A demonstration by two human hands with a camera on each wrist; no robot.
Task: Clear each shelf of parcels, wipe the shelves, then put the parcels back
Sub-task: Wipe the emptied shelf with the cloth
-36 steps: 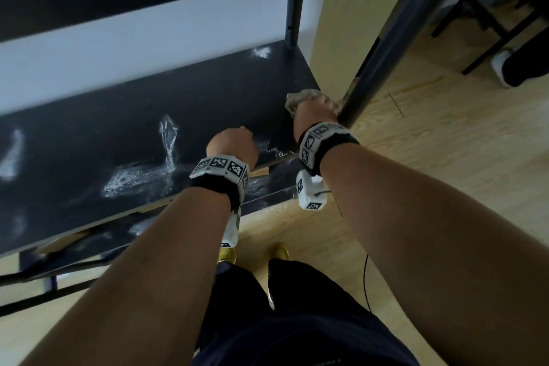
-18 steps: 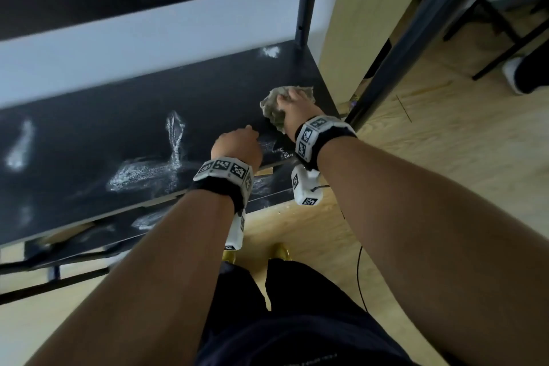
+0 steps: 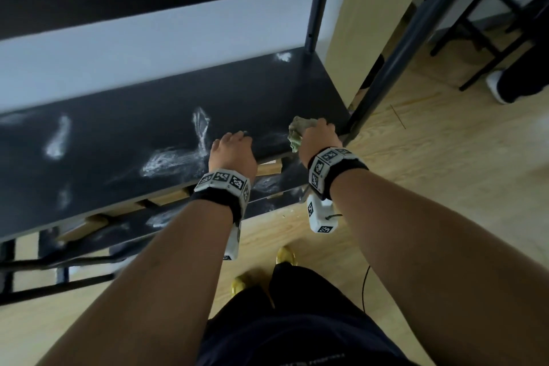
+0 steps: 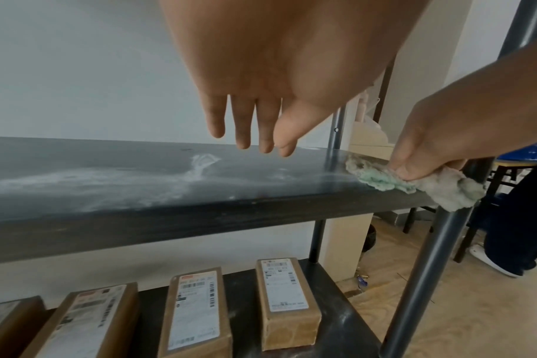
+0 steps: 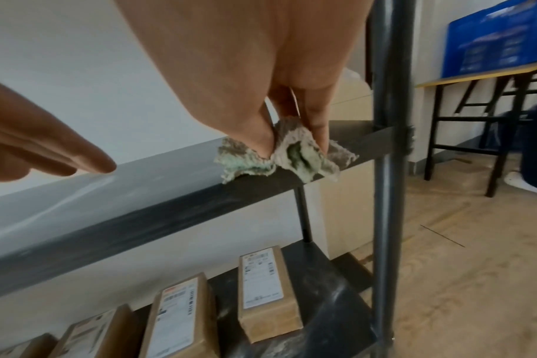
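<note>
Right hand (image 3: pixel 316 135) pinches the rag (image 5: pixel 287 155) at the shelf's (image 3: pixel 148 116) right front corner, left hand (image 3: pixel 233 151) relaxed with fingers on the board, parcels (image 4: pixel 287 302) one shelf down — mid-wipe, white smears (image 3: pixel 166 162) leftward apparently next.

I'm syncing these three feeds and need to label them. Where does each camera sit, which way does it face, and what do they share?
Head: worn high, looks down at the dark shelf; both forearms, left hand, right hand, legs show.
Left wrist: under the left hand, looks along its straight fingers across the shelf to parcels below.
Right wrist: under the right hand, looks at the rag it pinches.
Shared: all three show the rag; both wrist views show the parcels.
</note>
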